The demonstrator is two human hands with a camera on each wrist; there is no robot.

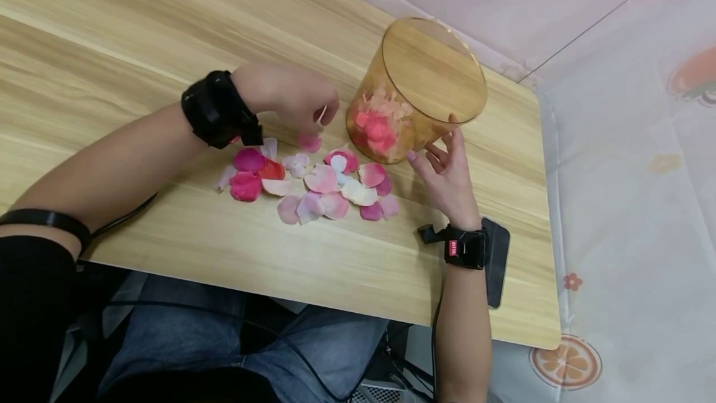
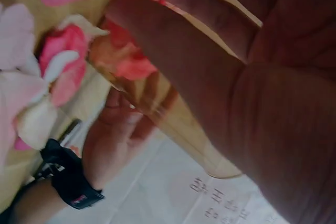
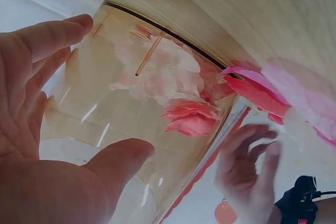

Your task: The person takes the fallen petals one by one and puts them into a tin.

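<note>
Showing only overhead, a phone (image 1: pixel 496 260) lies beside the right hand (image 1: pixel 447 176).

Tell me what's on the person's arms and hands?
Both arms are bare. Each wrist has a black strap: the left strap is chunky, the right strap carries a small red label. A thin black band circles the left upper arm, and a black cable runs beneath that arm.
</note>
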